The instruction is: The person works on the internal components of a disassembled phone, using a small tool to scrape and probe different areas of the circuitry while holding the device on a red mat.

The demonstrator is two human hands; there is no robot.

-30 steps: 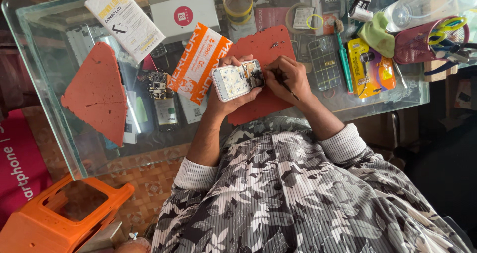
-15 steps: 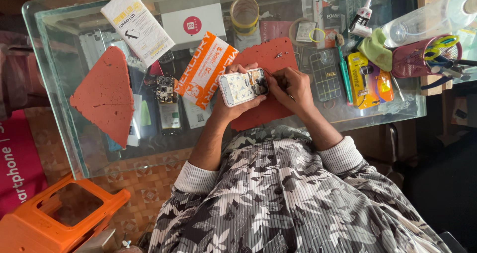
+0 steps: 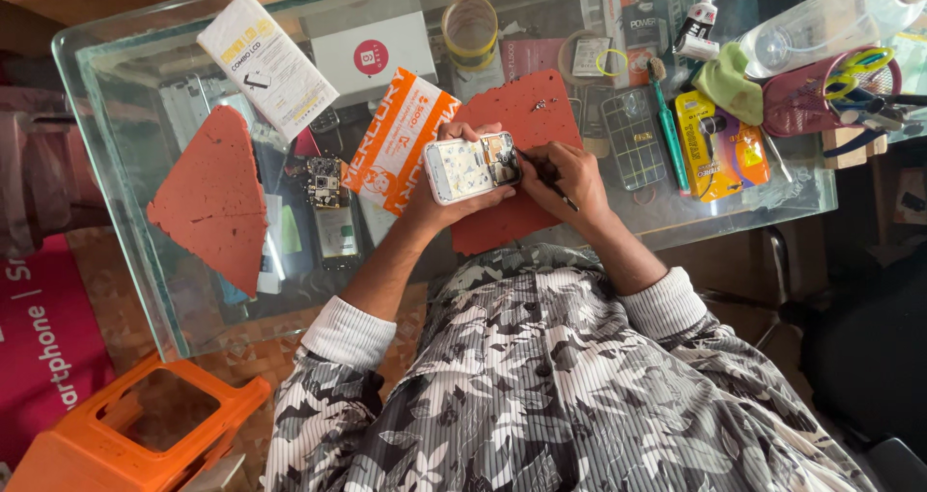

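left grip (image 3: 439,197): holds opened white phone (image 3: 471,167) | right grip (image 3: 570,178): pinches thin dark tool (image 3: 548,175), tip at phone | red mat (image 3: 526,154) underneath

Phone repair workshop, glass bench (image 3: 126,144), circuit board (image 3: 324,181), opened phone (image 3: 471,167), glue bottle (image 3: 697,21)

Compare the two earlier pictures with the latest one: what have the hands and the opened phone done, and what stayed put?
Little changed. The left hand still grips the opened phone over the red mat, and the right hand keeps its thin dark tool at the phone's end. Nothing was picked up or let go. The orange packet and white box lie as before; only the camera's view shifted.
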